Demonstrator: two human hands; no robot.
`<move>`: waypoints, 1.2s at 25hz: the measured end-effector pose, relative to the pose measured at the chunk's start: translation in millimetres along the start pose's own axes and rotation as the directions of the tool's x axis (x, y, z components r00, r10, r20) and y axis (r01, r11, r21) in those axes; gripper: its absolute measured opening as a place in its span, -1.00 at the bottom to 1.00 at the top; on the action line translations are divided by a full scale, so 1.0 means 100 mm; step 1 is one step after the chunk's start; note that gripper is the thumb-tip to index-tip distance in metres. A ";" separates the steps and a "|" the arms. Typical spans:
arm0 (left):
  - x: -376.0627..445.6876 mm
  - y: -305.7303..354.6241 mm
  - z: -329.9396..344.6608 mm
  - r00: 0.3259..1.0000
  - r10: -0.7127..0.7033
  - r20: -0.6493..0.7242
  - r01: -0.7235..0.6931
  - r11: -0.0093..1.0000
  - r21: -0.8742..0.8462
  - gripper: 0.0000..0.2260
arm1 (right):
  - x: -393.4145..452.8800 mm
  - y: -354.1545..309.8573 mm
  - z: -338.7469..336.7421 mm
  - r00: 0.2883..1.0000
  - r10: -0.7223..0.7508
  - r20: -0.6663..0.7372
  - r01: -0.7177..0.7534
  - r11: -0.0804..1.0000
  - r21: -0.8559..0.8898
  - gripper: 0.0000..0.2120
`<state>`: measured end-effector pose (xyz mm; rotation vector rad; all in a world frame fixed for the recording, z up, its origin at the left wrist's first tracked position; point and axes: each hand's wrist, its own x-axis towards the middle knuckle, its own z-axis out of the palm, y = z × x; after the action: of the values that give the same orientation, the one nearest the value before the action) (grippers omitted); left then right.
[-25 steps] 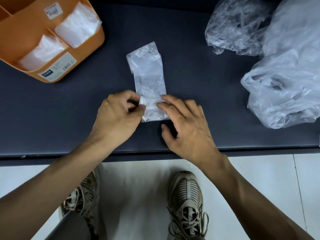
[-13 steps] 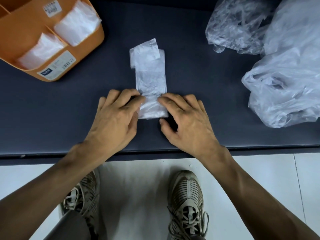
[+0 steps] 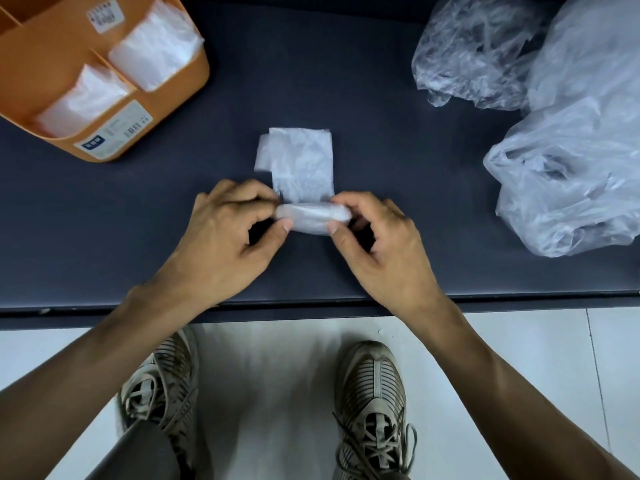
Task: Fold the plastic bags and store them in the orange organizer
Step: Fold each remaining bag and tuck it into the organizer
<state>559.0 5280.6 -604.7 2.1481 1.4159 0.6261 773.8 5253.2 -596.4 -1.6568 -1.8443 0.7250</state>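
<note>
A clear plastic bag (image 3: 300,164), folded into a narrow strip, lies in the middle of the dark table. Its near end is rolled into a small tube. My left hand (image 3: 225,233) pinches the left end of that roll between thumb and fingers. My right hand (image 3: 377,237) pinches the right end the same way. The orange organizer (image 3: 180,95) stands at the far left, with folded bags (image 3: 152,50) in two of its compartments.
Two crumpled clear plastic bags lie at the right: one at the far right corner (image 3: 474,50), a larger one (image 3: 568,174) nearer the edge. The table's front edge (image 3: 311,306) runs just under my wrists. Below it are white floor tiles and my shoes.
The flat strip has become shorter: its near end is now rolled up and lifted between both hands' fingertips. Before, my fingers pressed it flat on the table.
</note>
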 end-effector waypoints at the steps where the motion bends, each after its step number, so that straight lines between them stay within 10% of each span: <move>1: 0.01 0.01 -0.01 1.000 -0.030 0.010 0.030 0.999 -0.045 -0.66 | 0.02 0.00 0.01 0.999 0.037 -0.017 -0.036 0.999 0.037 -0.72; 9: 0.05 0.05 -0.08 0.980 -0.075 -0.184 0.086 0.995 0.049 -0.67 | 0.23 -0.09 0.07 0.990 0.139 0.002 -0.137 0.979 -0.152 -0.76; 14: 0.19 -0.03 -0.09 0.990 -0.120 -0.077 0.120 0.993 -0.012 -0.63 | 0.15 -0.02 0.19 0.963 -0.247 -0.108 0.172 0.872 -0.458 -0.72; 30: 0.32 -0.12 -0.31 0.991 0.115 -0.066 -0.125 0.977 -0.175 -0.85 | 0.20 0.08 0.16 0.956 -0.283 0.076 0.282 0.820 -0.497 -0.76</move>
<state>542.7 5318.8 -584.6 2.0980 1.2145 0.8322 766.3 5273.1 -612.8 -1.6113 -2.3546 0.1080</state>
